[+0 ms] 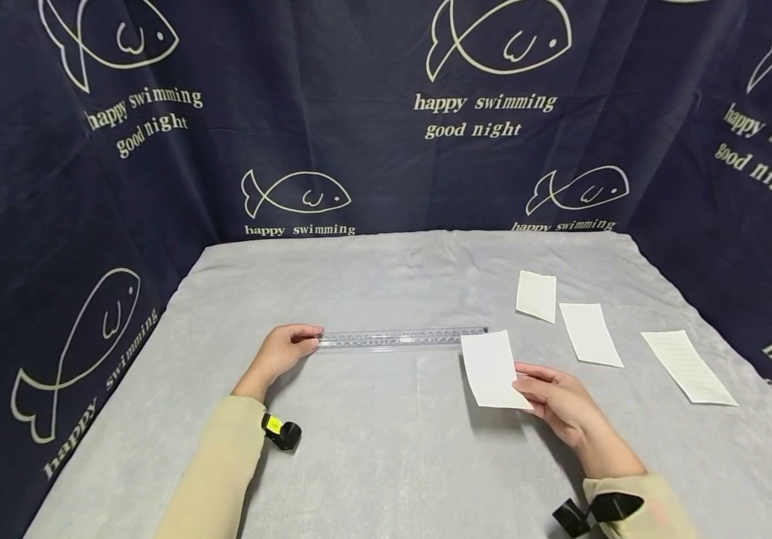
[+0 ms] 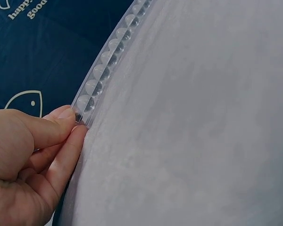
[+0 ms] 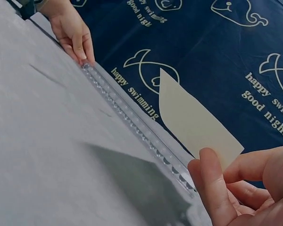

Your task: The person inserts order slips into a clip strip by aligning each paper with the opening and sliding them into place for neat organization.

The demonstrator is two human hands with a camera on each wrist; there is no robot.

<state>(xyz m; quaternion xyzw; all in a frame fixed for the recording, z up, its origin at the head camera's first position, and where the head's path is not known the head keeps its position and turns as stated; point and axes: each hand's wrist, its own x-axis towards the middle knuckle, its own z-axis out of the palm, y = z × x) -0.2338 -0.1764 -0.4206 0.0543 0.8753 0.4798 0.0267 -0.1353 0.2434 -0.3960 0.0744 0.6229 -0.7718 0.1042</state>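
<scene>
My left hand [image 1: 284, 350] pinches the left end of a long, clear plastic strip [image 1: 392, 339] lying across the grey cloth. A row of clear round bumps runs along the strip [image 2: 101, 73], and in the left wrist view thumb and fingers meet on its end. Between thumb and fingers of my right hand [image 1: 564, 400] is a small sheet of white paper [image 1: 493, 370], held by its lower right edge. The paper is raised above the cloth, casting a shadow, and overlaps the strip's right end in the head view. In the right wrist view the sheet [image 3: 193, 113] looks slightly bent.
Three more white paper pieces lie at the right: one farthest back [image 1: 536, 296], one in the middle [image 1: 591, 334] and one nearer the right edge [image 1: 689, 367]. The grey cloth [image 1: 372, 464] covers the table. Dark blue curtains [image 1: 372, 112] with fish prints enclose the back and sides.
</scene>
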